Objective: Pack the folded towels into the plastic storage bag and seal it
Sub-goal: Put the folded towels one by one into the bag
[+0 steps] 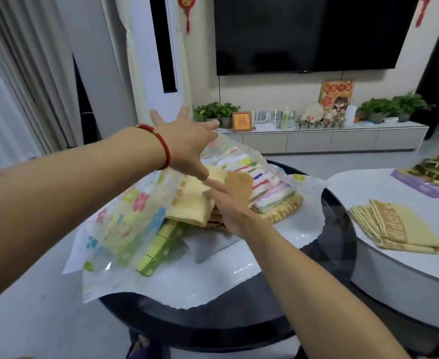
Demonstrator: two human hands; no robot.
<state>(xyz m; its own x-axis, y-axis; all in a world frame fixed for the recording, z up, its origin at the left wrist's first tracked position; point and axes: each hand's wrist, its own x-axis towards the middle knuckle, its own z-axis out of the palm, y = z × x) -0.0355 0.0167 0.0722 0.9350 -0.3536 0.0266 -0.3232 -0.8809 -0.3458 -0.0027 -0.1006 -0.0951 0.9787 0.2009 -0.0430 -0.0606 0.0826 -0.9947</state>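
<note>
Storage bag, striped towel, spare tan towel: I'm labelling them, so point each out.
storage bag (125,224), head view, flowered upper sheet.
striped towel (267,185), head view, its top face.
spare tan towel (399,229), head view, its folded middle.

The storage bag (125,229) lay on the near table (213,288) with towels (273,193) inside; right of it, one folded towel (394,226) lay on another table (363,187).

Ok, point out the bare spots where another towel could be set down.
Bare: the white table between the tan towel and storage bag; also the bag's flat near edge. Crowded: the stack under both hands.
</note>
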